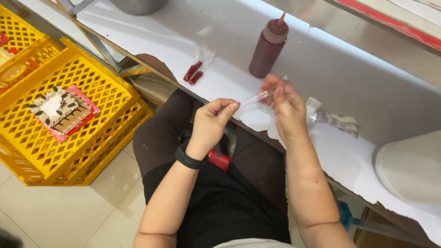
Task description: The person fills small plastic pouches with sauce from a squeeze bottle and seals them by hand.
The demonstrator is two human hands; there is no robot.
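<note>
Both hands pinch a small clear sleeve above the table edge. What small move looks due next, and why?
Probably spread the clear sleeve open: the left hand and right hand each pinch one end, it looks flat and empty, and the red sauce bottle stands untouched behind.

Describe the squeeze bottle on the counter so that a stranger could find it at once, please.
Look at the long white counter. Beyond the right hand stands an upright squeeze bottle. Unlike the flat clear packets nearby, it is tall, dark red, with a pointed nozzle.
</note>
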